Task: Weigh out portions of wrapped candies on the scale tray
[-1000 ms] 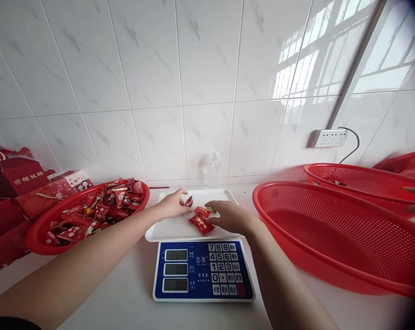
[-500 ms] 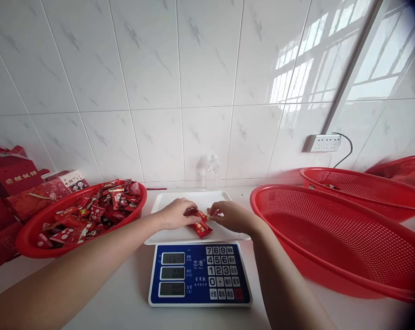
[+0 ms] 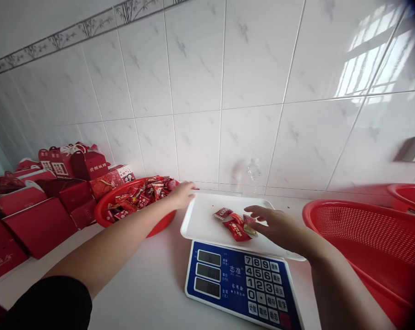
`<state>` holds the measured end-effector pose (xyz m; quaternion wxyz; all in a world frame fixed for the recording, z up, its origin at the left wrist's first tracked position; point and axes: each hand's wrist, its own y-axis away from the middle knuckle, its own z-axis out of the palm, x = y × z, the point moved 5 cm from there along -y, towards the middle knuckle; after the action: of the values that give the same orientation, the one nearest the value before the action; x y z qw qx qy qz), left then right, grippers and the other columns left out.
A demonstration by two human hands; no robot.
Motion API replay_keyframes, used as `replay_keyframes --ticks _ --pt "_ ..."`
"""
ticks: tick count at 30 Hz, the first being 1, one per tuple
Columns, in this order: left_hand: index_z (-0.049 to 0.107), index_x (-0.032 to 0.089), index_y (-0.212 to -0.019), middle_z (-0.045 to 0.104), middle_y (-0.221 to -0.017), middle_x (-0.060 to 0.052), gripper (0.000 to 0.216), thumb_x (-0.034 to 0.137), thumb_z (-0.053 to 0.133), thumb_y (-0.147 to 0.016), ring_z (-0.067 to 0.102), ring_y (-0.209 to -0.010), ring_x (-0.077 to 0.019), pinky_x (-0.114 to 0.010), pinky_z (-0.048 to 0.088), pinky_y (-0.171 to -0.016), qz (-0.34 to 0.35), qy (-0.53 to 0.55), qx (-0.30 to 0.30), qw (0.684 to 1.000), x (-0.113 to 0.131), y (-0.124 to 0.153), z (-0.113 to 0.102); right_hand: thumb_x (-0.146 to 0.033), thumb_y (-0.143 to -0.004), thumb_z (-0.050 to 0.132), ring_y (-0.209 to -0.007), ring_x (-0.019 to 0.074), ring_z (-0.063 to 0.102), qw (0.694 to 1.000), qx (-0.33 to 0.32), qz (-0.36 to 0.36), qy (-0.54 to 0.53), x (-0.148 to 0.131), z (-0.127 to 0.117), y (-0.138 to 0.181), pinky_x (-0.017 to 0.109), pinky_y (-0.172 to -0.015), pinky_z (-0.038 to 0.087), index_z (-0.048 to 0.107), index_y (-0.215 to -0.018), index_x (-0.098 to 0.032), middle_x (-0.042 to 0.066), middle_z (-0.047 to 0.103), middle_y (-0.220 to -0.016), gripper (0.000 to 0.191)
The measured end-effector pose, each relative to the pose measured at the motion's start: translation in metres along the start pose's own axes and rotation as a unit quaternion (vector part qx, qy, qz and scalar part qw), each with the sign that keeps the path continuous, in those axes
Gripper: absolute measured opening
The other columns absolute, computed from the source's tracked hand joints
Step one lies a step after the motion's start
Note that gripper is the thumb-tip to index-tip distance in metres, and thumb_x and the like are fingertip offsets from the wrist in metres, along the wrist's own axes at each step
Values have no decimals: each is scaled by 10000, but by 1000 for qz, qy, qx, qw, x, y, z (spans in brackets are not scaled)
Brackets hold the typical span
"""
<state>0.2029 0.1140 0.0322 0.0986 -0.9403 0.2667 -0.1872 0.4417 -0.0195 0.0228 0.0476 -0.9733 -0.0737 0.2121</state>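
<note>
My right hand (image 3: pixel 274 224) hovers over the right side of the white weighing tray (image 3: pixel 200 211), fingers apart and holding nothing. Just left of its fingertips lie several red wrapped candies or snack packets (image 3: pixel 236 229) in a small heap. My left hand (image 3: pixel 182 195) is off the heap, by the tray's far left corner and close to the red basket (image 3: pixel 102 213) full of similar packets. Its fingers look loosely apart, with nothing visible in them. In front of the tray sits the scale's blue keypad panel (image 3: pixel 240 284); its display digits are too dim to read.
Red gift boxes (image 3: pixel 71 197) are stacked on the far left. A large red perforated basket (image 3: pixel 362 224) stands at the right, with another red basket (image 3: pixel 410 192) behind it. A clear plastic bottle (image 3: pixel 253 169) stands by the tiled wall (image 3: pixel 196 91).
Both hands have let go of the packets, which now lie on the tray. My left hand has moved left towards the full basket. The view has turned left, showing more gift boxes.
</note>
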Motion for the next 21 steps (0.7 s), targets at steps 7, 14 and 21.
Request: replay_keyframes --ticks 7,14,21 --pt "638 206 -835 656 -933 -78 237 127 539 -634 608 -863 -275 -369 455 -762 -128 -118 -83 981 -109 38 -36 -474 -859 404 -991 249 612 1000 6 -11 8 1 2 -1 392 -796 489 534 -1237 -258 62 669 -1080 454" --pt "596 251 -1135 494 -1291 -142 622 175 685 -524 483 -1132 -383 -489 335 -948 -117 -206 -136 962 -115 51 -25 -456 -864 399 -992 254 603 1000 -13 5 18 -5 0 1 412 -820 476 506 -1270 -249 66 662 -1095 468" --pt "639 262 -1083 497 -1291 -141 453 173 615 -639 444 -1176 -390 -522 278 -970 -115 -228 -128 958 -119 48 -23 -441 -867 396 -1019 250 593 1000 -12 1 19 -9 -1 3 393 -823 469 505 -1272 -248 68 661 -1096 461"
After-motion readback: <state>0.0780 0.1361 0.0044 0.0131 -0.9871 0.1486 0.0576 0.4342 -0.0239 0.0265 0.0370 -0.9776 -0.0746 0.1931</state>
